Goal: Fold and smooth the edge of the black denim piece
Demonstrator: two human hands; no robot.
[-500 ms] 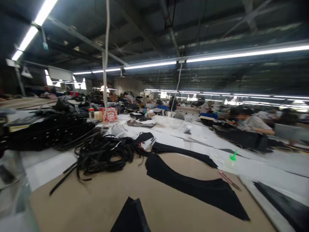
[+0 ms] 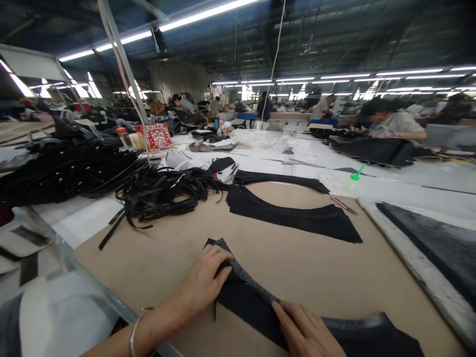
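A curved black fabric piece [image 2: 249, 302] lies on the brown board [image 2: 178, 238] near the front edge, its upper edge folded over and greyish. My left hand [image 2: 203, 280], with a bangle at the wrist, grips its upper left end, fingers bent over the cloth. My right hand [image 2: 307, 329] presses the folded edge near the middle, fingers together; its thumb is hidden. Beyond them rests a second curved black piece [image 2: 293, 215], with a narrower black strip [image 2: 282, 179] behind it.
Tangled black strips [image 2: 159, 193] lie at the left beside a black pile [image 2: 67, 168]. Pink-handled snips [image 2: 344, 205] and a green-tipped bottle [image 2: 357, 172] are at the right. A white slab [image 2: 405, 258] holds grey-black material. A person [image 2: 397, 119] works across the table.
Both my hands have come into view onto the near black piece, which now shows more of its length. The view has tilted down.
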